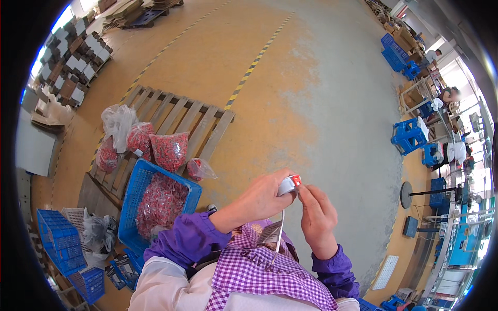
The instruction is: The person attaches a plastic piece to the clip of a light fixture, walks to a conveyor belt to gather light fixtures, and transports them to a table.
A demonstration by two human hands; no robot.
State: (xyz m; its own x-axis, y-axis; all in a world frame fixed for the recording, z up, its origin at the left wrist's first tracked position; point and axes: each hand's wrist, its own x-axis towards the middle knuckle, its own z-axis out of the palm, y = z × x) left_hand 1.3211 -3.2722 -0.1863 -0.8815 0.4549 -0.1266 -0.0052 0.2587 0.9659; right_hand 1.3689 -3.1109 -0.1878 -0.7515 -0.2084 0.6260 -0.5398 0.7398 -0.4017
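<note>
My left hand (262,193) is closed around a small white thing with a red end (286,185), held out in front of my apron. Fingers and thumb of my right hand (317,212) are pinched together at its red end. From between the hands a thin white strip (280,233) hangs down over the purple checked apron (259,267). Behind the strip, a greyish card-like piece (270,233) shows at the chest; what it is I cannot make out.
To the left, a blue crate (194,192) holds small red-and-white pieces. Filled clear bags (169,150) rest on a wooden pallet (218,129) behind it. More blue crates (59,243) stand far left. Along the right are blue stools (410,136), workbenches and several people.
</note>
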